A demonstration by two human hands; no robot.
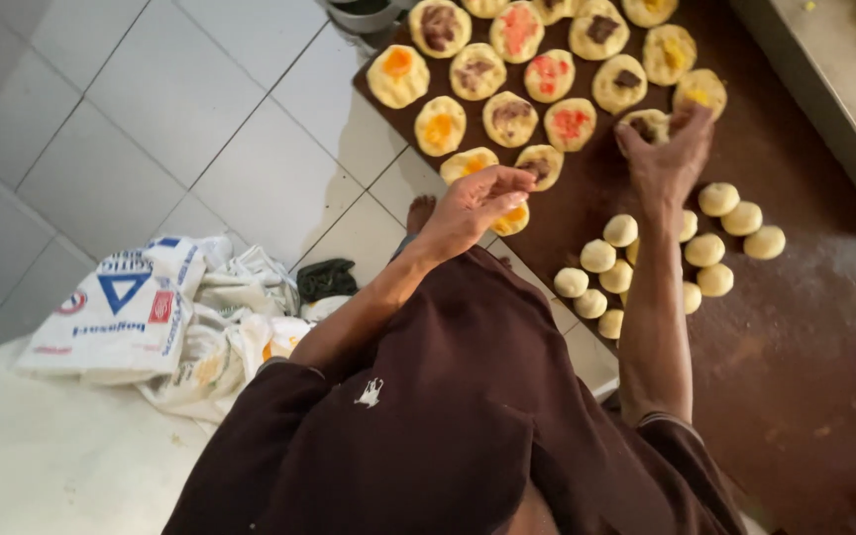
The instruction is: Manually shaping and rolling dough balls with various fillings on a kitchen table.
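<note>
A brown wooden board [804, 327] lies on the white tiled floor. Several flattened dough rounds [510, 118] with orange, red and brown fillings sit in rows on its far part. My right hand [668, 159] rests over a flattened round with brown filling [645, 124] at the end of a row, fingers spread on it. My left hand [475, 203] hovers loosely curled above a round with orange filling [513, 219] at the board's near edge, holding nothing I can see. Several plain dough balls [705, 250] lie clustered near my right forearm.
Crumpled white printed sacks [151, 317] and a dark cloth [326, 278] lie on the floor at left. A metal bowl [364, 14] stands at the board's far corner. A metal tray [834, 69] with more dough sits at right. A bare foot [420, 210] shows below my left hand.
</note>
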